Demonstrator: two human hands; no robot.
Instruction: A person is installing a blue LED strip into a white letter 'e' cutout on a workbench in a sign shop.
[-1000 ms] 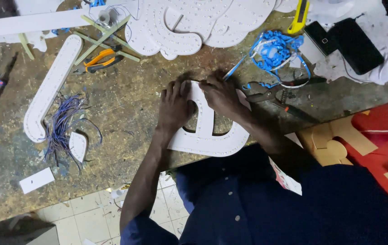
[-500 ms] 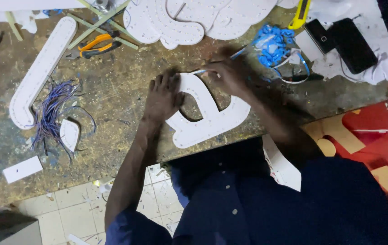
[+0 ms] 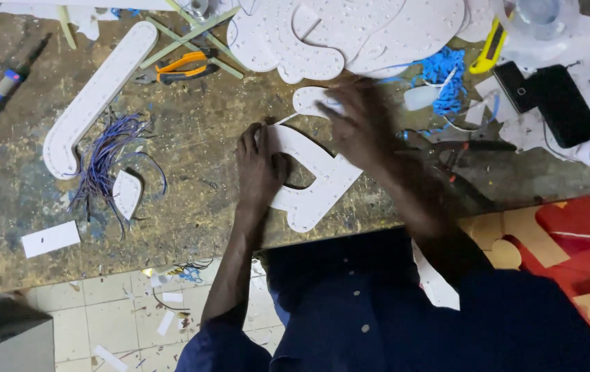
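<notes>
Two hands, left hand [image 3: 259, 169] pressing white cutout [image 3: 312, 182], right hand [image 3: 360, 127] above

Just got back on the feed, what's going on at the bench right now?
A person is working a white cut-out letter shape lying flat on the worn workbench. The left hand presses down on its left side, holding it flat. The right hand is blurred above the shape's upper end; whether it holds anything cannot be told. More white cut-out pieces are stacked at the far edge, with orange-handled pliers, a bundle of purple wires and blue wires nearby.
</notes>
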